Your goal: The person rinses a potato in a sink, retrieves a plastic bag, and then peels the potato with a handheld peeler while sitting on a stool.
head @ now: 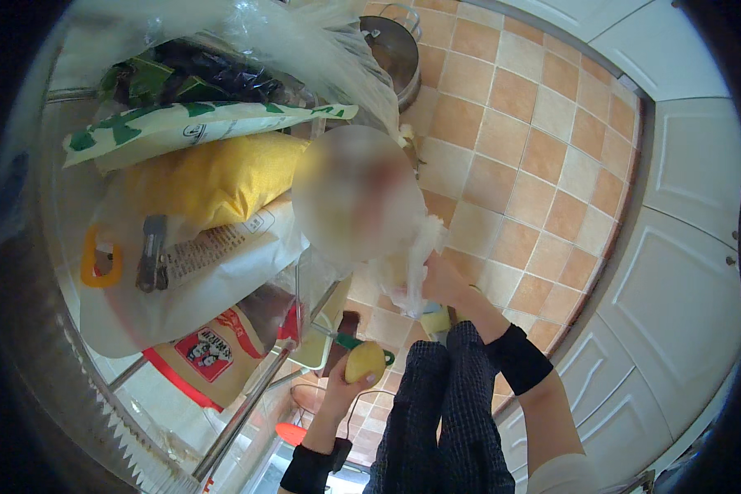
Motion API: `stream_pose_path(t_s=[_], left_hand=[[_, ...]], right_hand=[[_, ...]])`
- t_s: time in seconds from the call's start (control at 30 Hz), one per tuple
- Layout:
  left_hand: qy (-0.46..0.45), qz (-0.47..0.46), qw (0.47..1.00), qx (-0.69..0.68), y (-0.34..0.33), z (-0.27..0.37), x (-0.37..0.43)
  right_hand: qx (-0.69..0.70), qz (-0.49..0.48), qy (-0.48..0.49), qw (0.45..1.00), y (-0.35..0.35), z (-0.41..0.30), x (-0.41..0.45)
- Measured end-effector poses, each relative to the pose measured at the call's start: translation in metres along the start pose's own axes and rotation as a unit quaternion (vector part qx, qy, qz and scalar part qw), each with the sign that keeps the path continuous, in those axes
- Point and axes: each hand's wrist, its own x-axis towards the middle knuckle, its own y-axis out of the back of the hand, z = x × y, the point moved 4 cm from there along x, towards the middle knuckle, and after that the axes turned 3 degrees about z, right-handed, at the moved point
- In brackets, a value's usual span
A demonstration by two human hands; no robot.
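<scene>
A yellow potato (365, 362) rests in my left hand (346, 386). A green-handled tool (349, 341), seemingly a peeler, passes behind the potato in the same hand. My right hand (441, 281) holds the edge of a thin translucent plastic bag (415, 278) above the tiled floor. A blurred round patch covers the area up and to the left of that hand, so what lies there is hidden. Yellowish pieces in a container (435, 321) show partly beneath my right forearm, near my knees.
At left, a metal rack (247, 407) holds a yellow bag (241, 173), a white bag (222, 272) and a paper bag (213, 352). A metal pot (392, 55) stands on the tiled floor (500, 136). White cabinets (661, 272) line the right side. A cord lies below the rack.
</scene>
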Motion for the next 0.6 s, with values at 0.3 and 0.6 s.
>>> stream_pose_path(t_s=[0.3, 0.6], left_hand=[[0.006, -0.053, 0.995, -0.081, -0.029, -0.026, -0.023], [-0.036, 0.006, 0.997, -0.061, -0.056, 0.003, -0.037]], right_hand=[[-0.242, -0.086, 0.073, 0.964, -0.011, 0.003, -0.081], [-0.358, -0.209, 0.158, 0.896, -0.016, -0.011, -0.165]])
